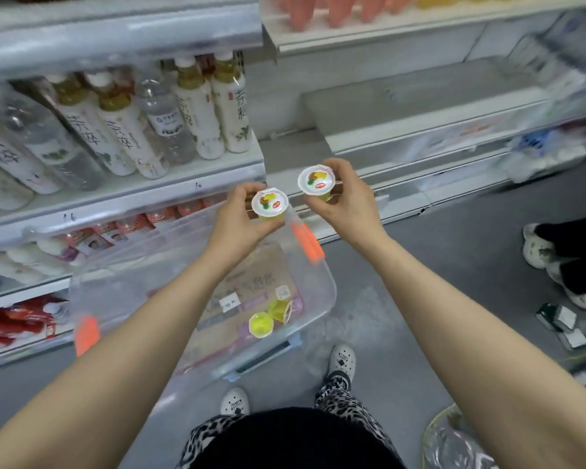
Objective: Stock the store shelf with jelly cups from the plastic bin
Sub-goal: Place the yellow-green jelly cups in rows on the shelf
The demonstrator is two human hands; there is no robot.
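Nearest, the person's own feet in pale clogs stand on the grey floor (403, 292) beside the clear plastic bin (322, 275), whose orange latches show at its rim; the bin is almost spent, with only two loose jelly cups (270, 317) lying on their sides, touching each other, on its bottom above some printed card; higher up, both forearms reach forward over the bin; the left hand (241, 220) has its grip closed around one upright jelly cup (269, 204), fingers wrapped on the yellow body with the printed foil lid facing the camera; the right hand (347, 194) likewise pinches a second upright cup (316, 182), held slightly further forward and apart from the first; so the step in hand appears to be the carry from bin to shelf, with the pick already made; beyond the hands, to the right, lies an empty grey shelf tier (420, 93), probably the destination, while the left bay holds tilted tea bottles (197, 110); the top shelf carries a blurred row of pink and orange cups (335, 8); the next move likely calls for extending both arms to the empty tier and setting each cup down lid-up, side by side, before releasing.
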